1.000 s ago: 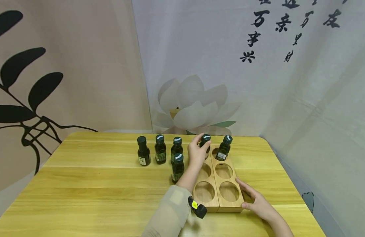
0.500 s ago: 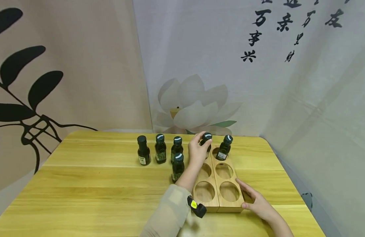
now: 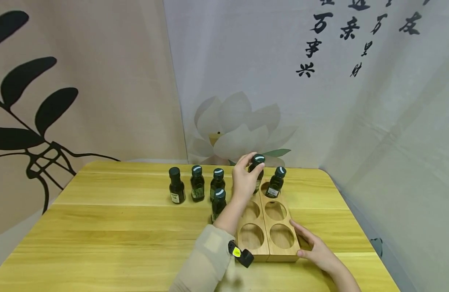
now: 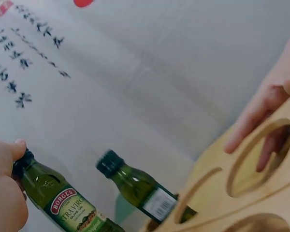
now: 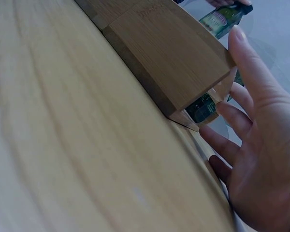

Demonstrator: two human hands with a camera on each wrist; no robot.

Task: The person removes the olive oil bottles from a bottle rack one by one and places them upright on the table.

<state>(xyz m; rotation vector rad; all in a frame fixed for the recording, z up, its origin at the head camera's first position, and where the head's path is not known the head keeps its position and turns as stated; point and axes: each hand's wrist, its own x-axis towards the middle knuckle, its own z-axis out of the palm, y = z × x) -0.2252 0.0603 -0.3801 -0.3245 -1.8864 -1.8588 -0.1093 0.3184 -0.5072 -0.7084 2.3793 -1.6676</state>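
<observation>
My left hand point(image 3: 244, 178) pinches a small green glass olive oil bottle point(image 4: 70, 205) by its dark cap, thumb on one side and fingers on the other. This bottle is upright over the back of the left column of a wooden bottle rack point(image 3: 266, 233). Beside it, a second olive oil bottle point(image 3: 275, 182) leans slightly in the back right hole. My right hand point(image 3: 317, 249) rests against the rack's right side near the front corner, fingers spread and loosely bent. In the right wrist view its thumb and fingertips point(image 5: 206, 135) are at the rack's edges.
Left of the rack, several more dark bottles stand on the wooden table point(image 3: 111, 227): one at the far left point(image 3: 177, 188), one beside it point(image 3: 197, 184), and a nearer one point(image 3: 219, 207) close to my left forearm. A printed cloth backdrop point(image 3: 224, 81) hangs behind the table.
My left hand has risen and shifted slightly right, raising the pinched bottle higher over the rack's back left. The right hand, rack and other bottles have stayed put.
</observation>
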